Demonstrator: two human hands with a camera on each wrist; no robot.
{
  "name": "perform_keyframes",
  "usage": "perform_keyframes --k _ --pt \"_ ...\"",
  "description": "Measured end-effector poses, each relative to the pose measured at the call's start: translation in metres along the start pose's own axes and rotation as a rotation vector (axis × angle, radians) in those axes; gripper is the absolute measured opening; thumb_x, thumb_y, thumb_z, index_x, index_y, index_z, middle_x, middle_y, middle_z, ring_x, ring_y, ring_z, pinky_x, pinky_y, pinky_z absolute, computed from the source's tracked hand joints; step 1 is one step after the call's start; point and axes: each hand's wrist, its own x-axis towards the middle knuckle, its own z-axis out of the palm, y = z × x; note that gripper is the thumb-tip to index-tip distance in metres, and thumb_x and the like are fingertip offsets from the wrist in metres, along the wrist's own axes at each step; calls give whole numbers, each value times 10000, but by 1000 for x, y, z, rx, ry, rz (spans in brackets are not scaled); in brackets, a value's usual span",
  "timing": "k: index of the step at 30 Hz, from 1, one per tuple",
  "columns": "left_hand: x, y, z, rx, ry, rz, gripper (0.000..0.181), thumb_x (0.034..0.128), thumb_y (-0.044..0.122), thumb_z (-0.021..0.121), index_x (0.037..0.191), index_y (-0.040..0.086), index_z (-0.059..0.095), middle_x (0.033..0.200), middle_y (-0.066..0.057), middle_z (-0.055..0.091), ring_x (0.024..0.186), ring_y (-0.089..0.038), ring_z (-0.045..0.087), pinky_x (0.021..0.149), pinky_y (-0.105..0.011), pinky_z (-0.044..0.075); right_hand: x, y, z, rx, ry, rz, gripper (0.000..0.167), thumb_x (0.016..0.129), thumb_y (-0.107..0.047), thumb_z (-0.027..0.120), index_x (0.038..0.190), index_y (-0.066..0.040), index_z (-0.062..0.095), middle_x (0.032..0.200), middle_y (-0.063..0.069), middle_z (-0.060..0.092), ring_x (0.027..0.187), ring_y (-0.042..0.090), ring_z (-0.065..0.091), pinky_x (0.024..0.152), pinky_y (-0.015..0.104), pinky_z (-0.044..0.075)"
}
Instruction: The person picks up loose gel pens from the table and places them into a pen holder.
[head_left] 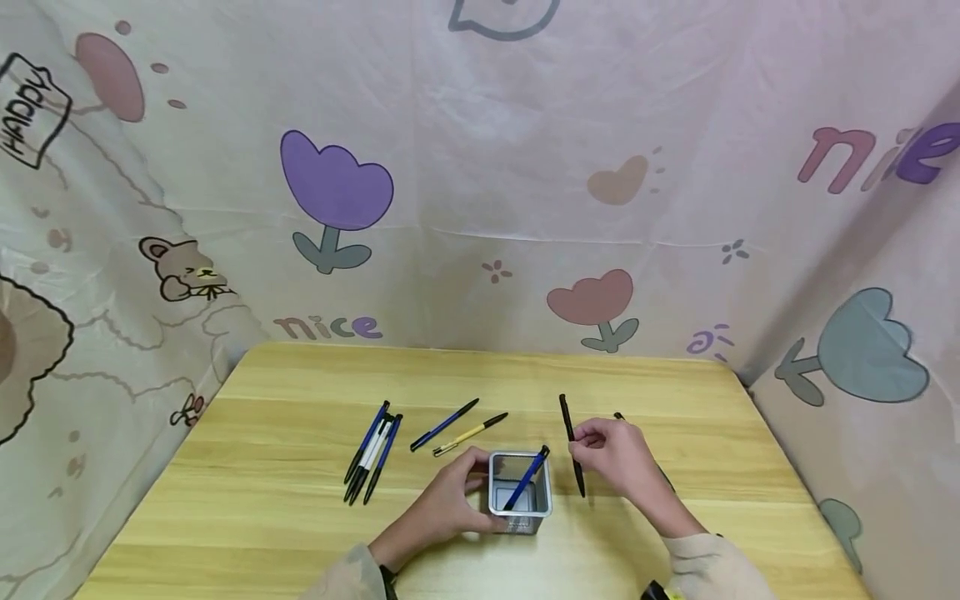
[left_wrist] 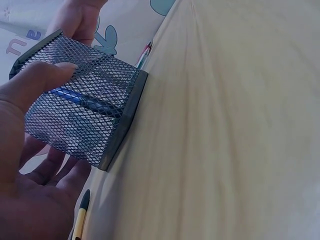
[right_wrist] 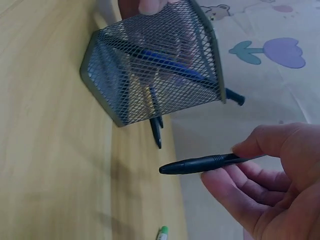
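Observation:
My left hand (head_left: 450,502) grips the side of a square silver mesh pen holder (head_left: 522,525), thumb on the near wall and fingers around the far side. One blue pen (head_left: 527,478) leans inside it, and its black end sticks out above the rim. Just right of the holder, my right hand (head_left: 621,457) pinches a black pen (head_left: 566,415) between thumb and fingers. In the right wrist view the dark tip of this black pen (right_wrist: 192,165) points toward the table, apart from the mesh holder (right_wrist: 155,55).
Several blue and white pens (head_left: 371,457) lie bunched on the wooden table (head_left: 247,467) at left. A blue pen (head_left: 444,425) and a yellow pen (head_left: 471,434) lie behind the holder. Another dark pen (head_left: 666,478) is partly hidden behind my right hand. A printed curtain (head_left: 480,167) surrounds the table.

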Motion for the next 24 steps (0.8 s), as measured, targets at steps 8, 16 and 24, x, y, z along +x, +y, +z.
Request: perform_keyframes --k 8,16,24 --pt "0 -1 -1 7 4 -4 733 718 150 941 1318 86 525 1396 -114 585 1327 -318 608 1169 -345 505 -8 -13 -9 37 25 -42 121 853 -46 775 973 -35 764 870 46 773 760 87 694 652 175 603" --pt "0 -2 1 37 7 13 739 713 157 943 1317 58 528 1370 -130 605 1312 -304 600 1182 -374 494 -19 -24 -13 217 60 -73 262 855 6 782 1103 16 700 904 116 739 764 75 697 704 235 652" --pt "0 -1 0 52 7 27 750 701 157 943 1322 64 532 1368 -125 607 1304 -309 601 1178 -376 498 -27 -33 -11 456 23 -105 305 886 -14 769 1133 65 607 943 168 708 769 191 756 767 376 682"
